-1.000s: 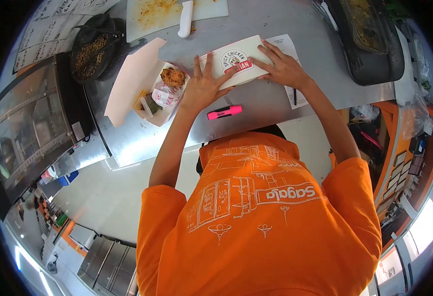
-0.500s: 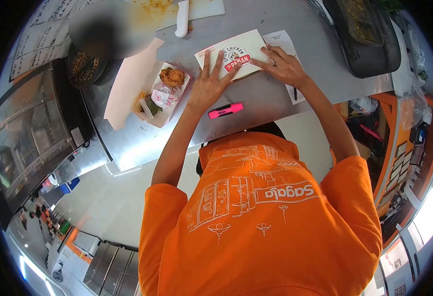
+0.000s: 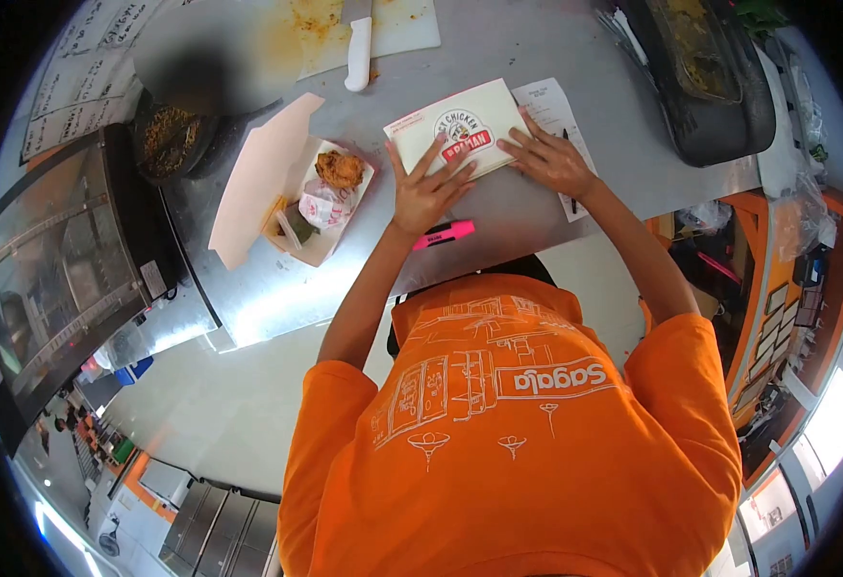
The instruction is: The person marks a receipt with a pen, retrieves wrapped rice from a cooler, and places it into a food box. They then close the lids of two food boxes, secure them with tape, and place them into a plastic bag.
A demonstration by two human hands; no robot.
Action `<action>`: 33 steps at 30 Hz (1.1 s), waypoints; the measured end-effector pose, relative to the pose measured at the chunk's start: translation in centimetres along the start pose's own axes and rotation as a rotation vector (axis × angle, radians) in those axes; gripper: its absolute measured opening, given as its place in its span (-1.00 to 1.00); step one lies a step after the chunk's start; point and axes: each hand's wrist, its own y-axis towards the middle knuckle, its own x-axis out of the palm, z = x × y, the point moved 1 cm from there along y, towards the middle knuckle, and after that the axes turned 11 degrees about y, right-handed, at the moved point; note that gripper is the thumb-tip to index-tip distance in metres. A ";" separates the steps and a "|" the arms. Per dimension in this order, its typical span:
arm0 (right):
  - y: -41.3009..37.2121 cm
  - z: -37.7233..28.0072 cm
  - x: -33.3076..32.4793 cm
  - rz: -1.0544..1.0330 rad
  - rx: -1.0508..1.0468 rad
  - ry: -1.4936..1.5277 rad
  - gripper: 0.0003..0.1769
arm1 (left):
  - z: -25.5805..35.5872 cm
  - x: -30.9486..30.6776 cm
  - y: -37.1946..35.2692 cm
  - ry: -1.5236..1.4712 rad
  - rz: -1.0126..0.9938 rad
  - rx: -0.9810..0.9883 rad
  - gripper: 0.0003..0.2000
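The box (image 3: 460,123) is smooth card, the marker (image 3: 450,233) plastic, the counter (image 3: 529,213) shiny metal.

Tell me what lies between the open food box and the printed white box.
The head view shows a strip of bare counter, with part of the left hand at its near end.

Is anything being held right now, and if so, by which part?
Nothing looks firmly held: the left grip lies spread on the near side of the printed chicken box, the right grip at its right end.
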 end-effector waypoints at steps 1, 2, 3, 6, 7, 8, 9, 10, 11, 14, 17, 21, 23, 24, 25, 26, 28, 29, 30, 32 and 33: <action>0.1 0.1 -0.1 0.016 -0.001 0.035 -0.62 | -0.1 0.6 0.2 0.039 0.036 0.031 -0.68; 0.4 0.0 -0.3 0.033 -0.003 0.068 -0.67 | 0.1 0.7 0.6 0.004 0.094 0.002 -0.79; 0.9 0.3 -0.6 0.050 -0.008 0.099 -0.71 | 0.3 0.8 0.7 -0.010 0.097 -0.042 -0.81; 3.2 4.0 -1.9 -0.100 0.325 0.143 -0.91 | 1.0 1.3 0.6 -0.018 0.144 -0.151 -0.88; 4.7 6.2 -2.2 0.087 0.617 0.200 -0.90 | 1.3 1.5 0.6 -0.003 0.146 -0.172 -0.88; 6.8 9.2 -2.4 0.281 0.906 0.262 -0.89 | 1.5 1.5 0.7 0.012 0.145 -0.192 -0.88; 8.7 12.0 -2.5 0.596 1.017 0.455 -0.83 | 1.7 1.6 1.0 0.030 0.145 -0.214 -0.88; 10.6 14.6 -2.6 0.917 1.107 0.656 -0.77 | 1.9 1.7 1.2 0.038 0.159 -0.235 -0.87; 12.5 16.6 -2.7 1.000 1.211 0.801 -0.72 | 2.1 1.7 1.3 0.052 0.150 -0.247 -0.87; 15.7 23.1 -1.2 1.241 1.501 1.185 -0.68 | 2.1 1.9 1.3 0.096 0.122 -0.263 -0.89; 18.0 24.8 -0.8 1.443 1.579 1.371 -0.79 | 2.1 1.7 1.5 0.075 0.095 -0.275 -0.90; 19.0 25.4 -0.1 1.680 1.499 1.440 -0.90 | 2.0 1.7 1.5 0.041 0.062 -0.295 -0.90; 18.9 25.3 1.0 1.689 1.332 1.312 -0.92 | 1.9 1.7 1.6 0.020 0.048 -0.306 -0.89; 18.9 25.0 1.8 1.637 1.218 1.180 -0.92 | 1.9 1.7 1.7 0.012 0.046 -0.308 -0.89; 18.8 24.4 2.7 1.575 1.108 1.053 -0.93 | 2.0 1.7 1.7 0.005 0.042 -0.312 -0.88; 18.6 23.7 3.6 1.523 1.057 0.837 -0.87 | 2.0 1.7 1.6 0.006 0.038 -0.313 -0.88; 17.3 23.2 6.4 1.417 0.972 0.347 -0.87 | 1.9 1.9 1.6 0.011 0.038 -0.312 -0.89; 17.1 22.7 6.9 1.344 0.913 0.112 -0.87 | 1.9 1.9 1.6 0.010 0.036 -0.312 -0.89; 16.7 22.8 7.0 1.336 0.992 0.167 -0.86 | 2.0 1.9 1.6 0.010 0.036 -0.312 -0.89; 16.4 23.2 6.7 1.320 1.141 0.282 -0.85 | 1.9 1.8 1.7 0.011 0.035 -0.312 -0.89; 16.4 23.0 6.3 1.256 1.171 0.281 -0.84 | 2.0 1.8 1.7 0.009 0.034 -0.315 -0.89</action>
